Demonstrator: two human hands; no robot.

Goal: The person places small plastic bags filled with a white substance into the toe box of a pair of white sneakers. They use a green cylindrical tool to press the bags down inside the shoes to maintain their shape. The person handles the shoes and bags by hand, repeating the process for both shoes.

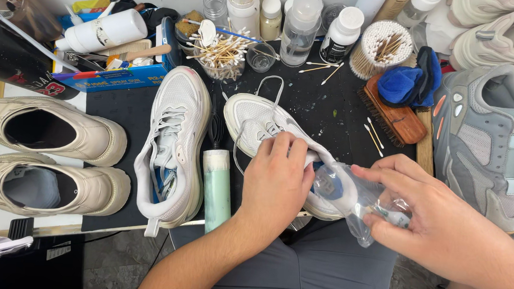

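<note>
A black-topped desk (334, 116) is seen from above, crowded with footwear and cleaning supplies. A grey sneaker (485, 139) is laid at the right edge, and two beige shoes (51, 157) are set side by side at the left. A white running shoe (172, 146) is placed sole-down near the middle, with a pale green tube (216, 186) lying just beside it. The second white sneaker (258, 121) is held at the desk's front edge (toe pointing away from the person): its heel end is gripped by the left hand (275, 183), fingers curled over the upper. A crumpled clear plastic bag (354, 199) is pinched by the right hand (440, 221) and is touching that sneaker's heel. Further back, a wooden brush (393, 116) under a blue cloth (410, 82), several bottles (301, 26) and a cup of cotton swabs (220, 54) are ranged.
</note>
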